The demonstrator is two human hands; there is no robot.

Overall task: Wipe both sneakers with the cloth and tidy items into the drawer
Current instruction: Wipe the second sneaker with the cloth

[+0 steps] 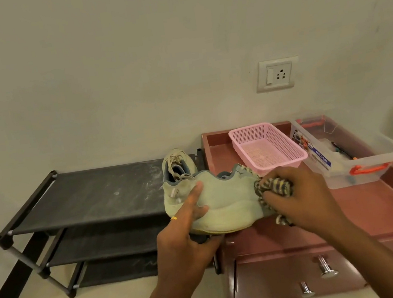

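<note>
Wiping the first sneaker (228, 200) looks under way. The left hand (189, 228) holds it on its side above the shoe rack's (83, 197) right edge, fingers (196, 191) spread along the upper. The right hand (300, 197) curls tightly round the striped cloth (275, 185), pressed to the shoe's end. Next, likely firm strokes along it. The second sneaker (177, 161) waits at the rack's back right corner.

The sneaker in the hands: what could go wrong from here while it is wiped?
The left hand holds the sneaker in the air by one end, so a hard push from the cloth in the right hand may make it slip.
The right hand works close to the pink basket; a wide swipe may knock it.
The rack top shows pale dust; a wiped sneaker set there may get dirty again.
</note>
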